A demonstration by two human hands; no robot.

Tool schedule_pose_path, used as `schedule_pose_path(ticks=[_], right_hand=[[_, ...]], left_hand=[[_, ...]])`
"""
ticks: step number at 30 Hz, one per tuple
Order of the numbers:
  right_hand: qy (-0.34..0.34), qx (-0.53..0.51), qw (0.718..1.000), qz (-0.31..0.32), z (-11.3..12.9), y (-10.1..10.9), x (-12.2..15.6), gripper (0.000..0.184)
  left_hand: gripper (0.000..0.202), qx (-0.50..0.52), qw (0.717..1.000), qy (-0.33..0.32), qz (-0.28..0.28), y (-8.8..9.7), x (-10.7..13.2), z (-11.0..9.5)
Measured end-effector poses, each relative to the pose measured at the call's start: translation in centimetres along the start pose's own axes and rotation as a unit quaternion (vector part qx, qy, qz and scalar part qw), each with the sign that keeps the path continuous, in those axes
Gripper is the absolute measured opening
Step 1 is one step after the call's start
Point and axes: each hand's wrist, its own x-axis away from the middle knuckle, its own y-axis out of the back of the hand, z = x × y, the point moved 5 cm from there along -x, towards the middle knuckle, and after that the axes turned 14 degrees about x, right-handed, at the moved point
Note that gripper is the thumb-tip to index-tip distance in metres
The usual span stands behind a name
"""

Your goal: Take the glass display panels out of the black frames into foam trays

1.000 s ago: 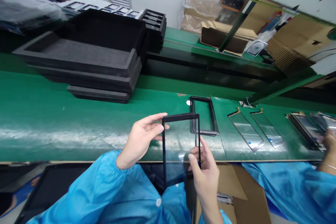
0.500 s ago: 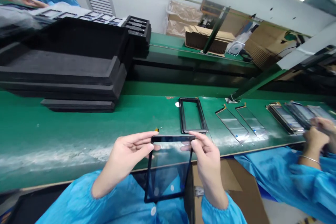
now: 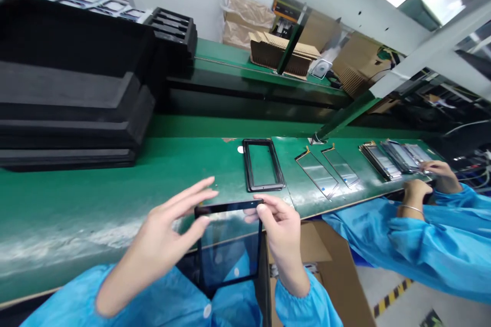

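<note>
- A black-framed glass panel (image 3: 230, 248) is pinched at its top edge by the closed right-hand grip (image 3: 280, 230).
- The open left-hand grip (image 3: 164, 235) is spread just beside the panel's corner.
- An empty black rectangular frame (image 3: 247, 163) is laid on the green surface (image 3: 115, 204).
- Two clear film strips (image 3: 317, 173) are laid beyond it.
- Stacked panels (image 3: 379, 161) are placed farther along, near a co-worker's hands (image 3: 418, 189).

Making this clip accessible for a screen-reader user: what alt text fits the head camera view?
A person's right hand pinches the top edge of a black-framed glass panel above a green workbench, with the left hand open beside it. A black rectangular frame lies on the bench ahead, stacked black foam trays sit to the left, and a co-worker's hands are at stacked glass panels on the right.
</note>
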Motion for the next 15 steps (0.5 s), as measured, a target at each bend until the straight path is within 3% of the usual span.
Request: schedule_pose_path(ticks=[3, 5, 6, 8, 11, 13, 15], right_hand=[[-0.011, -0.024, 0.999, 0.040, -0.2, -1.0, 0.0, 0.042], [-0.021, -0.035, 0.997, 0.061, -0.5, -0.8, -0.2, 0.046], [-0.028, -0.025, 0.997, 0.073, -0.7, -0.3, -0.4, 0.043], [-0.044, 0.020, 0.995, 0.091, -1.6, 1.2, -0.7, 0.039], [-0.089, 0.040, 0.991, 0.094, -3.6, 3.4, -1.1, 0.048], [-0.117, -0.003, 0.991, 0.067, -4.8, 4.2, -1.0, 0.052], [-0.127, -0.041, 0.991, 0.031, -5.3, 4.3, -0.9, 0.053]], left_hand=[[0.053, -0.116, 0.983, -0.062, 0.127, -1.7, -0.4, -1.6], [0.056, -0.073, 0.979, -0.028, 0.190, -2.3, -0.5, -1.8], [0.055, -0.032, 0.981, 0.005, 0.192, -2.1, -0.6, -1.6], [0.050, 0.060, 0.985, 0.080, 0.141, -1.3, -0.6, -0.8], [0.055, 0.185, 0.969, 0.161, 0.002, 0.1, 0.1, 1.0], [0.062, 0.233, 0.955, 0.174, -0.063, 0.6, 0.7, 2.1], [0.066, 0.250, 0.949, 0.170, -0.085, 0.5, 1.1, 2.9]])
